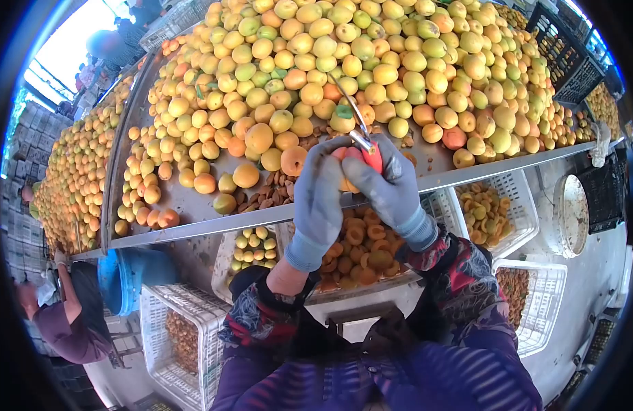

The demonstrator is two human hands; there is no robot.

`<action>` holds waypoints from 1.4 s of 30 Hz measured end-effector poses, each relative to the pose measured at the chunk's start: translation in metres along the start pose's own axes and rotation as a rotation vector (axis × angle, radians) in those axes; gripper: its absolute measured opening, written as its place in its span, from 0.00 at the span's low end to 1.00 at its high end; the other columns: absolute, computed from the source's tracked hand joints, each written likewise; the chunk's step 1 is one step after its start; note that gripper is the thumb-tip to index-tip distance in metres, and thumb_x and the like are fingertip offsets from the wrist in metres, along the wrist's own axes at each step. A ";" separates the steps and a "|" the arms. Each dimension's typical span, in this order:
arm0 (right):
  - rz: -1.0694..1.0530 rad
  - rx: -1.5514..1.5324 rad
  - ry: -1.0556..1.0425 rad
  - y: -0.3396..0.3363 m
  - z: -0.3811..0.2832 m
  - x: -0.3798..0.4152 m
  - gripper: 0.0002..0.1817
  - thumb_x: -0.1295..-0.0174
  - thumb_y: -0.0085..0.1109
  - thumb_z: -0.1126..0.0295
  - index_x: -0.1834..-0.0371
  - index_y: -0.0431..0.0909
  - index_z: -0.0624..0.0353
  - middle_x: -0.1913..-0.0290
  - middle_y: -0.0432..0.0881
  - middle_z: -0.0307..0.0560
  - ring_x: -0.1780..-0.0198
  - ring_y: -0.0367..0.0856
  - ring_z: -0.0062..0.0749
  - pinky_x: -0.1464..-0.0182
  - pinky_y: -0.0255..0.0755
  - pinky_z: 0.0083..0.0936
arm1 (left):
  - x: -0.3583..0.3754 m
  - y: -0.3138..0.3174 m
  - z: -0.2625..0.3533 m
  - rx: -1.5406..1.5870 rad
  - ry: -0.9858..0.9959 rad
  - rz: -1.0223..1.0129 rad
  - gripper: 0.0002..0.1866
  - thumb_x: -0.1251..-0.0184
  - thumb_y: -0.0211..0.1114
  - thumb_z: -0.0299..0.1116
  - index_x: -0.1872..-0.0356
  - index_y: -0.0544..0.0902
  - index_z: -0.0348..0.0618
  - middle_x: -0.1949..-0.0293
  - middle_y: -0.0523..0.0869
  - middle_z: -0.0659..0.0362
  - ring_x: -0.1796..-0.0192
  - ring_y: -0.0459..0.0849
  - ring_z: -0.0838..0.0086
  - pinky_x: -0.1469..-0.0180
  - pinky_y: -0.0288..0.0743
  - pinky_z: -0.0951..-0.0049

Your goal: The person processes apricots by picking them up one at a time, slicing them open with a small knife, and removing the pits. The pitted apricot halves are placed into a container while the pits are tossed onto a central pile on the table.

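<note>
My left hand, in a grey glove, is closed around an apricot that shows only in part between the two hands. In my right hand, also gloved in grey, is a knife with a red handle. Its thin curved blade points up and away over the heaped apricots. Both hands meet just above the front edge of the metal table. Brown apricot pits lie on the tabletop beside my left hand. Under my hands is a container of halved apricots.
White crates hold pits, more pits and cut apricots. A blue barrel stands left, a white bucket right. Another person works at the left; black crates stand at the far right.
</note>
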State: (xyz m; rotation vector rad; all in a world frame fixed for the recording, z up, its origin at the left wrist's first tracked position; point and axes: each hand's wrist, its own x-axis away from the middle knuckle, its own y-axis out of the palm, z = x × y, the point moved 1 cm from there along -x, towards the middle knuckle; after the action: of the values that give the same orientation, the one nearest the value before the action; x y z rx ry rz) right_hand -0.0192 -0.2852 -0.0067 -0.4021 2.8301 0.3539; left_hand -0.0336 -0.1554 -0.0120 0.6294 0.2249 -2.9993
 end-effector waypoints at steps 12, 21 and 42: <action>-0.137 -0.121 0.377 -0.041 -0.008 0.009 0.19 0.34 0.53 0.53 0.59 0.79 0.61 0.79 0.79 0.39 0.88 0.64 0.15 0.86 0.54 0.14 | 0.000 -0.023 -0.009 1.170 -0.548 -0.192 0.20 0.25 0.51 0.43 0.45 0.74 0.36 0.57 0.83 0.54 0.59 0.80 0.72 0.58 0.74 0.70; -0.440 0.192 0.426 -0.062 -0.018 0.007 0.22 0.33 0.55 0.53 0.62 0.80 0.67 0.69 0.81 0.40 0.66 0.79 0.22 0.62 0.72 0.20 | 0.008 -0.031 -0.030 1.008 -0.426 -0.207 0.25 0.27 0.53 0.49 0.41 0.72 0.37 0.48 0.80 0.50 0.52 0.83 0.64 0.54 0.81 0.65; 0.287 -0.282 -0.132 -0.006 -0.015 -0.017 0.14 0.29 0.48 0.60 0.60 0.72 0.62 0.80 0.70 0.36 0.84 0.63 0.17 0.78 0.62 0.16 | 0.006 0.004 -0.027 0.290 -0.322 0.004 0.20 0.23 0.46 0.45 0.53 0.76 0.36 0.67 0.80 0.59 0.70 0.78 0.75 0.68 0.69 0.81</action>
State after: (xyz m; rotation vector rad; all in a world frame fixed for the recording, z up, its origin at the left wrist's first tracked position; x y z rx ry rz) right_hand -0.0049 -0.2908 0.0115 -0.0200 2.7129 0.8107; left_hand -0.0283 -0.1556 -0.0400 0.1532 -0.2319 -3.0936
